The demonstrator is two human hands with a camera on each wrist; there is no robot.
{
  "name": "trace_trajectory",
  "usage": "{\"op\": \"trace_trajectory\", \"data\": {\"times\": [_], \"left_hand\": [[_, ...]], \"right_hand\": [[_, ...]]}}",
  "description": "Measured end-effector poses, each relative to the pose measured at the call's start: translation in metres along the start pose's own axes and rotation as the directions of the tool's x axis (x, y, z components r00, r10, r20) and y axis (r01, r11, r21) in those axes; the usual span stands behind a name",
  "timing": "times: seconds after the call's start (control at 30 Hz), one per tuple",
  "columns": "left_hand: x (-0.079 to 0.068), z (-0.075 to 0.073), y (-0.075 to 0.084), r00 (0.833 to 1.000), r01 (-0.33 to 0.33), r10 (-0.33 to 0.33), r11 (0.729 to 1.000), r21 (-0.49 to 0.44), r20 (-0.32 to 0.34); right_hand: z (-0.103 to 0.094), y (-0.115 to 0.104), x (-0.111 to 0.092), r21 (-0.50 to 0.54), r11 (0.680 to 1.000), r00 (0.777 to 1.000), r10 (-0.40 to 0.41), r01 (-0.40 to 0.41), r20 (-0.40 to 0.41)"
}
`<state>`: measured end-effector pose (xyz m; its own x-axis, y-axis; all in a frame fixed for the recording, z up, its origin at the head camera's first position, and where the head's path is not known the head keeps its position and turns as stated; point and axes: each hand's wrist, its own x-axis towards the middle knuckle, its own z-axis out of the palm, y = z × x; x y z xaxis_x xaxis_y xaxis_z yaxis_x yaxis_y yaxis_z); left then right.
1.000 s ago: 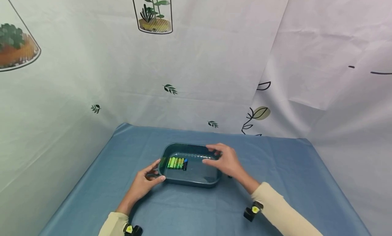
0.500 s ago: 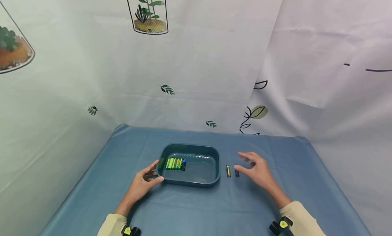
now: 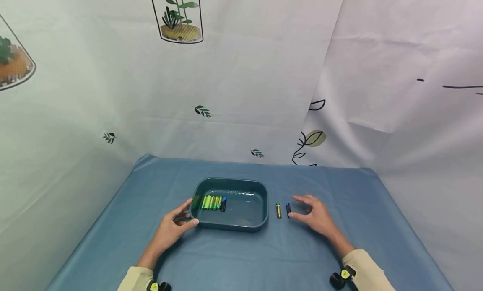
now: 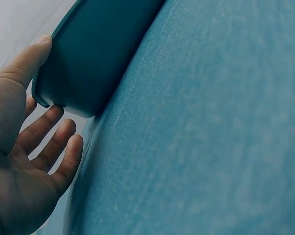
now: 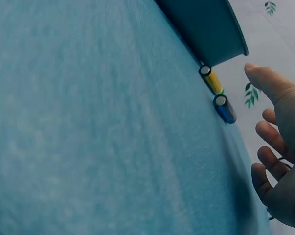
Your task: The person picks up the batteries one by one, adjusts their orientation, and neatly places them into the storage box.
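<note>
My left hand [image 3: 167,231] holds the left end of a dark teal tray [image 3: 241,227], thumb near its front corner and forefinger along its left side. In the left wrist view, the thumb touches the rim while other fingers lie against or just below the corner. A row of green-yellow batteries [image 3: 209,203] and a black battery with a blue end [image 3: 224,204] lie inside on the left. Right of the tray, a yellow battery [image 3: 278,211] and a blue-and-black battery [image 3: 288,210] lie on the cloth. My right hand [image 3: 317,217] hovers beside the blue-and-black one, fingers parted, holding nothing.
A blue cloth [image 3: 234,257] covers the table. White printed fabric [image 3: 249,81] hangs behind and along the sides. A wrist camera [image 3: 341,277] is strapped to my right sleeve, and a similar wrist camera [image 3: 158,286] to the left.
My right hand has moved from over the tray's right end to beside the loose batteries on the right, uncovering them. My left hand stays at the tray. The head view has shifted slightly.
</note>
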<state>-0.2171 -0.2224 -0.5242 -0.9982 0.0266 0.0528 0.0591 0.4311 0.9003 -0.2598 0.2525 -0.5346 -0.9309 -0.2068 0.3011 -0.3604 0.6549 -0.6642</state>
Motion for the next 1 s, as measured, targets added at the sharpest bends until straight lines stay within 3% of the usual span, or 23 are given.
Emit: {"op": "trace_trajectory", "data": {"times": [0.4,0.63,1.0], "left_hand": [[0.001,0.000,-0.001,1.000,0.008,-0.008,1.000,0.007,-0.003],[-0.002,0.002,-0.004,0.998,-0.054,0.054,0.998,0.027,-0.019],[-0.002,0.003,-0.003,0.999,-0.036,0.037,0.999,0.031,-0.023]], "right_hand": [[0.003,0.010,0.004,-0.026,1.000,0.996,-0.012,0.014,0.083],[0.003,0.008,0.008,-0.025,0.999,0.992,-0.023,0.026,0.124],[0.003,0.008,0.012,-0.090,0.996,0.986,-0.005,0.020,0.164]]}}
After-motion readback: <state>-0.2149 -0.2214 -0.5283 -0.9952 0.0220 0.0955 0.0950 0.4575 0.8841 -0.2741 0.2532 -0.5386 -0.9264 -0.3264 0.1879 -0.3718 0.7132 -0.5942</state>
